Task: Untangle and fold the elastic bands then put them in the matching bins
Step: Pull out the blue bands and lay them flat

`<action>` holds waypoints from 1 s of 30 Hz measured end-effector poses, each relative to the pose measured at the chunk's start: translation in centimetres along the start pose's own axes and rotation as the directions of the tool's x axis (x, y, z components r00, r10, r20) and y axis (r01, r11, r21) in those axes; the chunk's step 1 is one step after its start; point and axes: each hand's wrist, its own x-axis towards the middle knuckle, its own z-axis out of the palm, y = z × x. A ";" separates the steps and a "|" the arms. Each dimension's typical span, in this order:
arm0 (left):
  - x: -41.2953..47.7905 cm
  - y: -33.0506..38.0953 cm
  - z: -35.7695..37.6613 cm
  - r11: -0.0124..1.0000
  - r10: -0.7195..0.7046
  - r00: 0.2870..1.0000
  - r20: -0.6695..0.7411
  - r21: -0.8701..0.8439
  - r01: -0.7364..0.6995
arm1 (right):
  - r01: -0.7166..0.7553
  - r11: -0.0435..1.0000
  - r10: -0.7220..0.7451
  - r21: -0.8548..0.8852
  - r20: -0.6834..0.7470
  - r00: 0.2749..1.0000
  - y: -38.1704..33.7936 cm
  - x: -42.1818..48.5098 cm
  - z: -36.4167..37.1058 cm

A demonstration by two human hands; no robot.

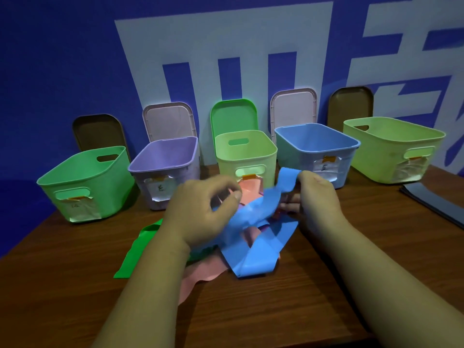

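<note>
Setting: a wooden table (251,317) against a blue wall (75,59) with large white shapes on it.
Bins: five open bins stand in a row at the back of the table. From left to right they are a green bin (110,187), a purple bin (163,153), a middle pale-green bin (226,167), a blue bin (296,159) and a right pale-green bin (376,156).
Labels: a paper label (160,189) is taped to the front of each bin; the writing is too small to read.
Lids: five lids lean upright against the wall, one behind each bin, among them a green lid (233,116) behind the middle bin.
Blue band: the blue band (253,257) is lifted at its upper end between the two hands. Its lower loops lie on the table in front of the middle bin, on top of the other bands.
Right hand: the right hand (317,199) has its fingers curled round the upper end of the blue band, gripping it just in front of the blue bin.
Left hand: the left hand (200,209) has thumb and forefinger closed together, pinching the blue band lower down; blur hides the exact hold.
Green band: the green band (138,249) lies flat on the table, partly under the left forearm.
Pink band: the pink band (203,275) lies beneath the blue band, tangled with it.
Sheets: dark sheets (431,199) lie at the right edge of the table.
</note>
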 end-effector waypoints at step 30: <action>10.4 5.2 -3.1 0.958 0.282 0.934 -0.220 0.113 -0.263 | 0.347 0.890 -0.274 -0.294 0.262 0.925 0.6 -0.4 -0.1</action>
